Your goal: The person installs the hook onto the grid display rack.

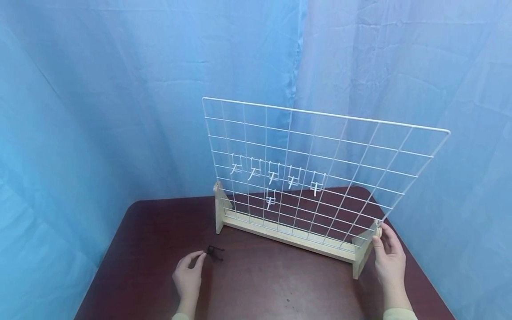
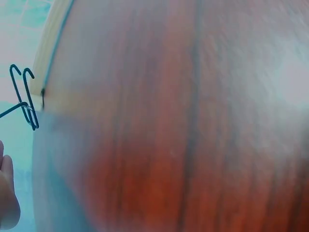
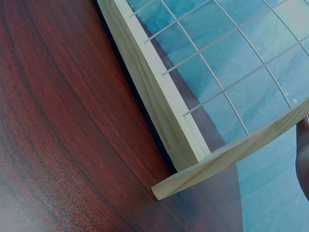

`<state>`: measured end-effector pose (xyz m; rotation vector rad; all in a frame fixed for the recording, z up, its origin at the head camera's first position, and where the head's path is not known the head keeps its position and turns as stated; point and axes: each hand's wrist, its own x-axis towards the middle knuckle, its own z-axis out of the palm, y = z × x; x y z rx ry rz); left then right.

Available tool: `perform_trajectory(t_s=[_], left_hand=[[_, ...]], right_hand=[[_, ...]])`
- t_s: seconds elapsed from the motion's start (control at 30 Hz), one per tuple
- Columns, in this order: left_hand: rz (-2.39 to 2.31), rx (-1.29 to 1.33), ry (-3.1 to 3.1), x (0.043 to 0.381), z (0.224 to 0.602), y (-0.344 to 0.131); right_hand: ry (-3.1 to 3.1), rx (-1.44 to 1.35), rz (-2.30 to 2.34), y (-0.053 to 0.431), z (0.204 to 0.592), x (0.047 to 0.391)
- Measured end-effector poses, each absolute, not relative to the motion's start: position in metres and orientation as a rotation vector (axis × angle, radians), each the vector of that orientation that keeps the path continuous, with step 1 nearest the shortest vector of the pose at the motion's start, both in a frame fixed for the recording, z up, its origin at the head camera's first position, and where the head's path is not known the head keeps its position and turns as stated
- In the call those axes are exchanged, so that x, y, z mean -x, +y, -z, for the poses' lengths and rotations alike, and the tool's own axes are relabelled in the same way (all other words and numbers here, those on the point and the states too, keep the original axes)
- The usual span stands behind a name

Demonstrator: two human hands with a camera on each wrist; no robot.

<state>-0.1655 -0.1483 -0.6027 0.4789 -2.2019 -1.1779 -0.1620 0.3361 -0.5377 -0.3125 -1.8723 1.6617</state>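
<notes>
My left hand pinches a black wire hook between thumb and fingertips, above the table at front left. In the left wrist view the hook shows two bent prongs, with part of the hand below it. A white wire grid stands upright in a pale wooden stand. At the stand's right end piece, my right hand grips the upper part with thumb and fingers. Several white hooks hang in a row on the grid, and one more hangs lower.
The dark red-brown table has rounded back corners. Blue curtains surround it at the back and sides. Small dark specks lie near the table's front middle.
</notes>
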Motion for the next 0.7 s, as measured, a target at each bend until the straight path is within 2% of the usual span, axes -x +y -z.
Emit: perform_trajectory(t_s=[0.7], left_hand=[[1.476, -0.436, -2.012, 0.176, 0.569, -0.103]], right_hand=[[-1.972, 0.340, -1.572, 0.336, 0.537, 0.161]])
